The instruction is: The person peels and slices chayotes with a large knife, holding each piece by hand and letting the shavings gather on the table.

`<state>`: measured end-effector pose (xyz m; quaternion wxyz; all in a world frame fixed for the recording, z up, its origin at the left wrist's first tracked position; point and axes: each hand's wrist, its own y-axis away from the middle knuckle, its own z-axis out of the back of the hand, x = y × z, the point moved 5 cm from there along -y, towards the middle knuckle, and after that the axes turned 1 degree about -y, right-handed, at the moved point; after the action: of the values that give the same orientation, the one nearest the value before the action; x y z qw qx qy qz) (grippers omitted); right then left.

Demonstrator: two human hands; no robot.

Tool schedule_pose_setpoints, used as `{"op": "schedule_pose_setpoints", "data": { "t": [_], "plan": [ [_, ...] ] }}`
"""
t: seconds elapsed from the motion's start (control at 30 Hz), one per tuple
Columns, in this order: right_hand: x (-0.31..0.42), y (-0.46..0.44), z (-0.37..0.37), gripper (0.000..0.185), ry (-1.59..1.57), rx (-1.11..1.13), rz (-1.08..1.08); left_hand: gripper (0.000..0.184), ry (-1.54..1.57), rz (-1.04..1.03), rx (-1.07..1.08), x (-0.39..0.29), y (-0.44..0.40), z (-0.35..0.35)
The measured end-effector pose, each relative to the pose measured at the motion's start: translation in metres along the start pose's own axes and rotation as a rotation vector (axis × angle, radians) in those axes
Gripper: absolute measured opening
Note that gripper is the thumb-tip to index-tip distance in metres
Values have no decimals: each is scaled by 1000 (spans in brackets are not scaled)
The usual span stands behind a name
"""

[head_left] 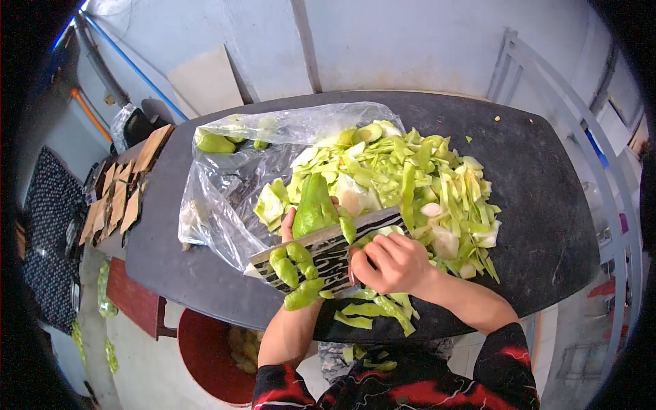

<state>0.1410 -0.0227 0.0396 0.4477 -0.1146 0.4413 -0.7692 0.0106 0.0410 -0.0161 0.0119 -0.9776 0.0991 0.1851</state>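
My left hand [288, 224] holds a large green chayote [314, 208] near the front middle of the table. Its fingers show at the chayote's sides; the rest is hidden behind the blade. My right hand [391, 264] is closed on a broad cleaver [328, 254], whose dark-streaked blade lies across in front of the chayote. Several green chayote pieces [285, 268] rest on or cling to the blade's left end. Beyond my hands spreads a heap of pale green peelings and slices [417, 171]. Loose peel strips [372, 311] lie at the table's near edge.
A clear plastic bag [229, 205] lies open at the left, with whole chayotes [215, 142] at its far end. The dark table [540, 205] has curved edges. Below it stands a red tub [205, 369]; brown cardboard pieces [119, 195] are far left, a grey railing [581, 106] right.
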Motion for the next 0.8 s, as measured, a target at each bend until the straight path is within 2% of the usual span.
{"op": "schedule_pose_setpoints", "data": {
  "t": [0.13,0.17,0.23,0.37,0.43,0.47,0.57,0.6,0.63,0.7,0.73,0.8],
  "plan": [
    [-13,10,-10,16,66,38,-48,60,-12,-23,-39,-3,0,17],
    [-21,14,-14,15,71,49,-98,58,131,-27,71,-2,-6,17],
    [-28,14,-14,14,42,52,-124,54,12,-114,-161,-12,-8,26],
    [-34,19,-21,13,-7,125,-201,52,21,-101,-135,-16,-7,26],
    [-50,28,-31,10,86,231,-330,53,-5,-182,-54,-22,-5,11],
    [-60,30,-26,9,47,177,-376,55,-7,-177,-60,-20,-2,2],
    [-62,21,-5,9,-28,121,-343,55,43,-182,10,-22,-6,12],
    [-55,15,1,11,-33,109,-315,59,-2,-234,-146,-22,-5,13],
    [-49,10,3,11,-37,111,-314,59,-1,-235,-150,-21,-6,18],
    [-30,3,3,10,-25,118,-181,61,-36,-99,-111,-15,-11,30],
    [-23,4,-2,11,-26,93,-139,58,93,-26,165,-13,-16,21],
    [-17,0,0,12,-25,73,-127,61,29,-3,174,-13,-8,20]
  ]
}}
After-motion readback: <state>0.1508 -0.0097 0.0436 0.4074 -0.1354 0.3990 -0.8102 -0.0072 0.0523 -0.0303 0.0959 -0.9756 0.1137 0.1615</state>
